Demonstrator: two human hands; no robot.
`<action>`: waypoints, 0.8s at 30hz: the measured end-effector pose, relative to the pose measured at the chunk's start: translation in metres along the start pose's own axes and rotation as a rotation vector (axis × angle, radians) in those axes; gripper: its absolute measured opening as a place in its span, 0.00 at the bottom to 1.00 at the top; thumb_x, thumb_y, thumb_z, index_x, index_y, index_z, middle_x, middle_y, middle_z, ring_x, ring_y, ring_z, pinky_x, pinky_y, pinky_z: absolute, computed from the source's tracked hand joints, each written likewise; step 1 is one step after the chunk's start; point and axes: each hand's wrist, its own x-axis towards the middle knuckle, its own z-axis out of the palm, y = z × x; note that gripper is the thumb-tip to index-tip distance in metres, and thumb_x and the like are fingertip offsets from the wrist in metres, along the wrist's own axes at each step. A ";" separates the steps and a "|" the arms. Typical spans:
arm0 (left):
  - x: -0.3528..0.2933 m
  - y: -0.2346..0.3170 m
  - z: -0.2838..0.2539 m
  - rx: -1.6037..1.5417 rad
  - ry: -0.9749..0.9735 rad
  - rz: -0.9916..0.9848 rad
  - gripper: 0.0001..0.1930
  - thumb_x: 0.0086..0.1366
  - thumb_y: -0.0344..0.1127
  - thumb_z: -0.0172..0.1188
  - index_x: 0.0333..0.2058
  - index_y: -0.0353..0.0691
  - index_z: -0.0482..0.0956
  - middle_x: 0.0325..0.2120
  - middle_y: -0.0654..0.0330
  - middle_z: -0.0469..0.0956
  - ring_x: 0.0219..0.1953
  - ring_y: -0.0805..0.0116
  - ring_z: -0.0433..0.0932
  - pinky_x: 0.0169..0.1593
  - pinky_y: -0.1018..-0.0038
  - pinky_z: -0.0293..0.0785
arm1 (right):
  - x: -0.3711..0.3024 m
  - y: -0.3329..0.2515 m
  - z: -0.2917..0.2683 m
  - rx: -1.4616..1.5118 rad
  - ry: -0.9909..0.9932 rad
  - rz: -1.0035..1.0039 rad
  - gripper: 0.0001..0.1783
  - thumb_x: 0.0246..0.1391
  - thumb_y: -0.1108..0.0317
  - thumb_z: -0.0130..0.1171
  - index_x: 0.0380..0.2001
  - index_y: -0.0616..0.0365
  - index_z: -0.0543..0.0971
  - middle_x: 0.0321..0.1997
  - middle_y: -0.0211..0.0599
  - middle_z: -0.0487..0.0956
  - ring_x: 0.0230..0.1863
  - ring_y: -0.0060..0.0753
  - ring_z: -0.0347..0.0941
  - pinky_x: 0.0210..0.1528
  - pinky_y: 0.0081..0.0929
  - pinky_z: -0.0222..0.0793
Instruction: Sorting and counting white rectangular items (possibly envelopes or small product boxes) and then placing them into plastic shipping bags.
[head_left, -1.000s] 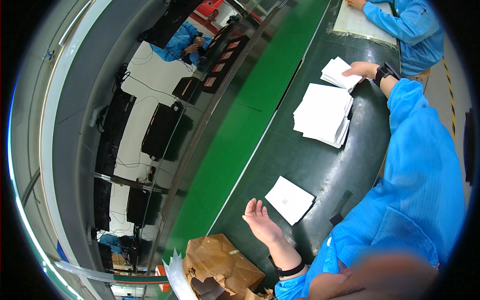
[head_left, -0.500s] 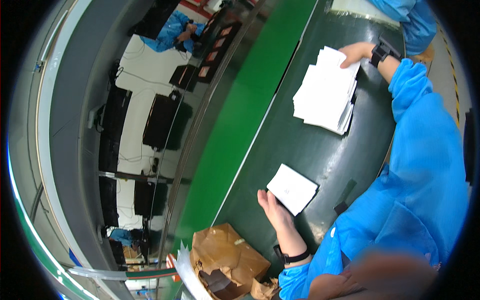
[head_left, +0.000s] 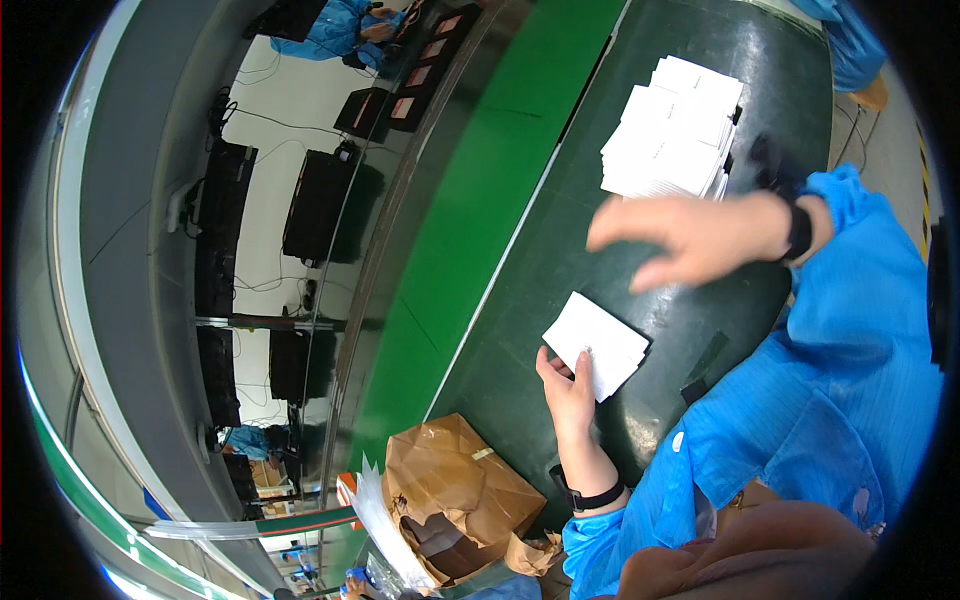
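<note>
A small stack of white leaflets point(head_left: 603, 335) lies on the dark green work surface. My left hand point(head_left: 570, 393) grips its near left edge, thumb on top and fingers along the side. Between this stack and a larger pile of white leaflets point(head_left: 672, 130), my right hand point(head_left: 690, 238) hovers with thumb and fingers apart, holding nothing. The larger pile is fanned unevenly farther off, its near edge partly covered by my right hand.
A torn brown paper package point(head_left: 460, 480) stands left of my left forearm, with clear plastic sheeting point(head_left: 385, 530) beside it. A bright green belt point(head_left: 450, 260) runs along the left of the surface. Blue-sleeved people work at the far right and across the line.
My right hand has let go of the larger pile and come nearer, toward the small stack. My left hand, open beside the small stack before, now has its thumb over it.
</note>
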 end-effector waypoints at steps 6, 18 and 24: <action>0.008 -0.019 0.007 0.036 0.002 0.017 0.15 0.57 0.34 0.57 0.36 0.30 0.65 0.23 0.59 0.74 0.25 0.76 0.72 0.30 0.78 0.68 | -0.031 0.051 0.107 -0.188 -0.221 0.149 0.30 0.41 0.62 0.60 0.47 0.63 0.64 0.51 0.44 0.64 0.53 0.43 0.61 0.51 0.38 0.60; 0.009 -0.022 -0.022 -0.843 0.173 0.035 0.06 0.64 0.30 0.44 0.36 0.35 0.67 0.25 0.62 0.72 0.25 0.76 0.70 0.30 0.80 0.68 | -0.034 0.061 0.119 -0.225 -0.079 0.074 0.27 0.44 0.63 0.56 0.48 0.62 0.65 0.52 0.42 0.65 0.54 0.42 0.59 0.55 0.37 0.53; -0.003 0.003 0.020 -0.840 0.035 -0.025 0.09 0.64 0.30 0.43 0.41 0.33 0.66 0.29 0.60 0.71 0.29 0.76 0.69 0.34 0.79 0.68 | -0.032 0.052 0.112 -0.122 0.048 0.050 0.29 0.45 0.63 0.55 0.50 0.63 0.62 0.50 0.47 0.66 0.54 0.47 0.60 0.56 0.38 0.53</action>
